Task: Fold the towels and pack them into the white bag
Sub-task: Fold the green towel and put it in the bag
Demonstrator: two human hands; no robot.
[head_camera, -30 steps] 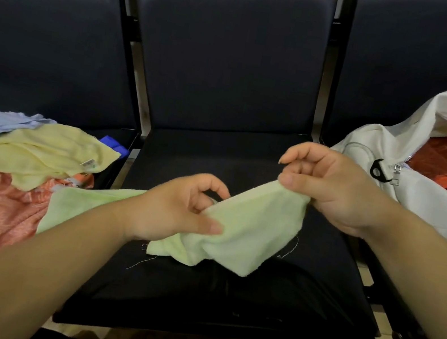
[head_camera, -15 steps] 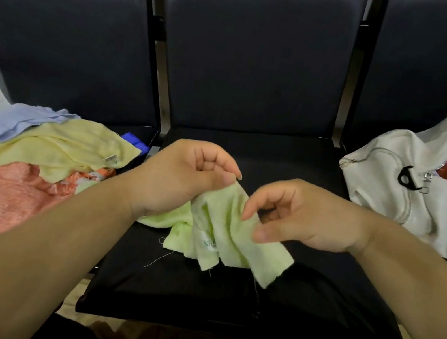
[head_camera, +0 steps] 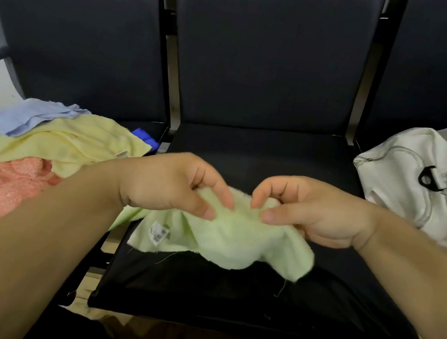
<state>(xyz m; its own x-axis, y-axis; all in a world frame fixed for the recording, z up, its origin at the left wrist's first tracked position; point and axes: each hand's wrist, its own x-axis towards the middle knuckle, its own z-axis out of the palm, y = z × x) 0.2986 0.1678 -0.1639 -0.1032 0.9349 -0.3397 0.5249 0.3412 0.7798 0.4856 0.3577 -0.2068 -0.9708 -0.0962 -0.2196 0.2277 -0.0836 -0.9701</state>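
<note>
white bag cut off at right edge, contents mostly hidden

Towel pile left; towel over middle seat, perhaps touching; bag right.

Fuzzy cloth towel; matt padded seat.

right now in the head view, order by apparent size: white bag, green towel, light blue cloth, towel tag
1. white bag, cut off by the frame edge
2. green towel, bunched and nearer the camera; close to the bag, so unsure
3. light blue cloth
4. white tag, smallest by far
</note>
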